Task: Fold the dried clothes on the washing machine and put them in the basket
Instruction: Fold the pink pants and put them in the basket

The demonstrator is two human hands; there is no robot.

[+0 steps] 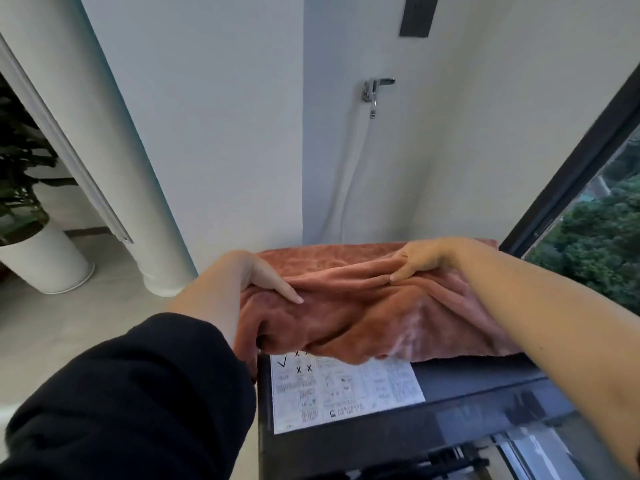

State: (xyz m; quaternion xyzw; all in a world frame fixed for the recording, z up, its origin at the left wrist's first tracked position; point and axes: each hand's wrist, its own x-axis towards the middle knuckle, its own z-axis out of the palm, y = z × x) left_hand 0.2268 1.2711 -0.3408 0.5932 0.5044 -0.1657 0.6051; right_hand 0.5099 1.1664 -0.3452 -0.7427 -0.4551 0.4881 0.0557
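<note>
Wall (pixel 225 98): pale and plain, forming a corner behind the scene.
Wall plate (pixel 418 15): dark grey rectangle, high on the wall.
Tap (pixel 374 90): chrome, fixed to the wall below the plate.
Hose (pixel 349 174): white, hangs down from the tap along the corner.
Column (pixel 114 150): white, round, stands on the floor at left.
Floor (pixel 69 327): light grey.
Plant (pixel 17 161): dark green leaves, far left.
Pot (pixel 45 261): white, tapered, holds the plant, near the column's foot.
Window frame (pixel 568 178): dark, at right.
Trees (pixel 595 251): green, seen through the glass.

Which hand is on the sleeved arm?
The left hand, gripping the left end of the pink cloth: its arm wears a black sleeve. The right hand has a bare forearm.
</note>
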